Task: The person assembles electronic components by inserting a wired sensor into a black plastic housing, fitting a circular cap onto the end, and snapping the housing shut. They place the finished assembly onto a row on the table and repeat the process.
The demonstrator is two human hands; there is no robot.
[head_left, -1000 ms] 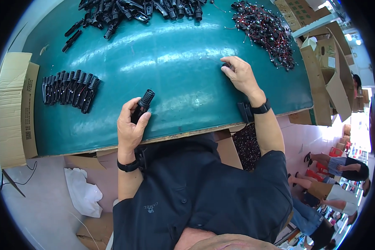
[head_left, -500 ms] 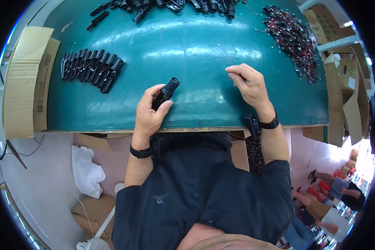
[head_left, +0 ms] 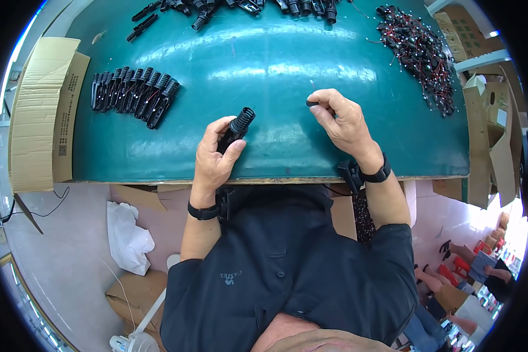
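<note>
My left hand [head_left: 215,154] is closed round a black plastic housing [head_left: 238,127], a hollow tube-like part with a ribbed, spring-like end that points up and to the right. Over the table to the right, my right hand [head_left: 340,120] pinches a small black part [head_left: 312,104] between thumb and fingertips; a thin wire seems to come off it, though most is hidden. The two hands are apart. On the left of the table lies a row of similar black housings [head_left: 136,91], side by side, some with red wires showing.
A heap of small black parts with red wires [head_left: 416,53] lies at the right of the green table [head_left: 264,158]. More black housings [head_left: 258,7] are piled along the far edge. Cardboard boxes [head_left: 41,117] flank the table. Other people [head_left: 463,281] sit farther off at the lower right.
My right hand has turned and shifted slightly left; the black part now shows at its fingertips, where only a thin wire stood out before. My left hand keeps its hold on the housing.
</note>
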